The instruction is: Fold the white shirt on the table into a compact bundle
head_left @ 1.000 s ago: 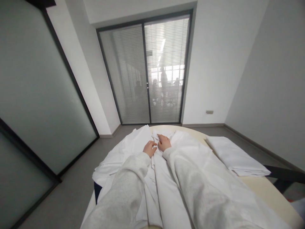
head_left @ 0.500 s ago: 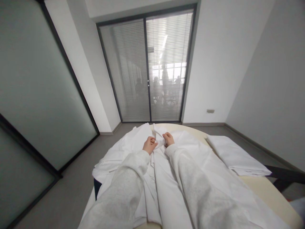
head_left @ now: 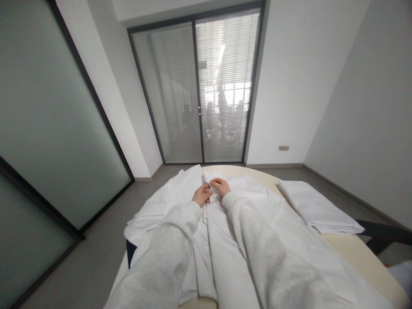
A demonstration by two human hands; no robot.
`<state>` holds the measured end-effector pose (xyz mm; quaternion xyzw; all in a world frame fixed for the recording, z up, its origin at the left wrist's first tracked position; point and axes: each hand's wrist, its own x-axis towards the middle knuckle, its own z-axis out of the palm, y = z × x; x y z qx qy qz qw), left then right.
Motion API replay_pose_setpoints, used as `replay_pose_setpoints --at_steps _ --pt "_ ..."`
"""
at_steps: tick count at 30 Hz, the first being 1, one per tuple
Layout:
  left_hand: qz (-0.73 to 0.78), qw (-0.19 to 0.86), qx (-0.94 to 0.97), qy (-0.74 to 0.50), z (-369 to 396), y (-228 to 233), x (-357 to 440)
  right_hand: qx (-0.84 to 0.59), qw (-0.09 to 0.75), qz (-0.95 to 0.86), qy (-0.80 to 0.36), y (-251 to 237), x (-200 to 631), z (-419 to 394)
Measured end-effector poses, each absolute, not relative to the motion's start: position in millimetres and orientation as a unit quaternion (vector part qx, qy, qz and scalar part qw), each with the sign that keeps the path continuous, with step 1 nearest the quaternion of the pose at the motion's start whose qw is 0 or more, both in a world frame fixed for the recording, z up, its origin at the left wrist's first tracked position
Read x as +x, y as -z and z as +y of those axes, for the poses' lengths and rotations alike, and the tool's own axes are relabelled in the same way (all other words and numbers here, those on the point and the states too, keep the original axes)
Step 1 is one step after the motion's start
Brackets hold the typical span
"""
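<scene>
A large white sheet (head_left: 167, 206) lies crumpled over a round cream table (head_left: 363, 257). Both my arms in light grey sleeves reach across it to its far end. My left hand (head_left: 201, 195) pinches a fold of the sheet near the far edge. My right hand (head_left: 219, 186) sits right beside it, fingers closed on the same bunched fold of white cloth. The two hands almost touch.
A folded white cloth (head_left: 317, 208) lies on the right side of the table. A dark chair frame (head_left: 383, 234) stands at the right. Beyond the table are a sliding glass door with blinds (head_left: 199, 94), a frosted glass partition (head_left: 48, 120) at the left and grey floor.
My hands went from lying flat on the sheet to lifting a bunched fold, then lowered it again, still gripping, close together. The view tilted slightly.
</scene>
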<state>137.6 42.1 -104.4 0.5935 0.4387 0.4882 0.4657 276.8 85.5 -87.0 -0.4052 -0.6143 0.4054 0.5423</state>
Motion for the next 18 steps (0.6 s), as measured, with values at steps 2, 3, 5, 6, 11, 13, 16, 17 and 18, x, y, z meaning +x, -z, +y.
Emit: replay_pose_setpoints --at_steps 2,3,5,6,11,13,16,17,18 --pt "0.452 0.459 0.587 -0.491 43 105 137 -0.417 0.564 -0.588 -0.403 89 279 89" --pt "0.462 0.454 0.580 -0.494 44 105 136 -0.421 0.572 -0.577 -0.403 90 280 90" --pt "0.478 0.444 0.569 -0.501 45 105 135 -0.422 0.599 -0.542 -0.412 92 283 94" --pt "0.481 0.440 0.567 -0.504 46 106 135 -0.414 0.617 -0.519 -0.422 92 284 96" --pt "0.474 0.431 0.573 -0.511 47 110 135 -0.390 0.644 -0.481 -0.450 97 286 105" --pt "0.471 0.428 0.580 -0.509 47 110 135 -0.399 0.624 -0.502 -0.446 99 285 106" --pt "0.457 0.432 0.580 -0.517 46 109 136 -0.401 0.587 -0.543 -0.447 101 284 103" --pt "0.452 0.436 0.572 -0.528 46 108 136 -0.398 0.572 -0.558 -0.450 100 283 101" --pt "0.446 0.439 0.561 -0.542 46 107 136 -0.393 0.556 -0.573 -0.455 100 282 99"
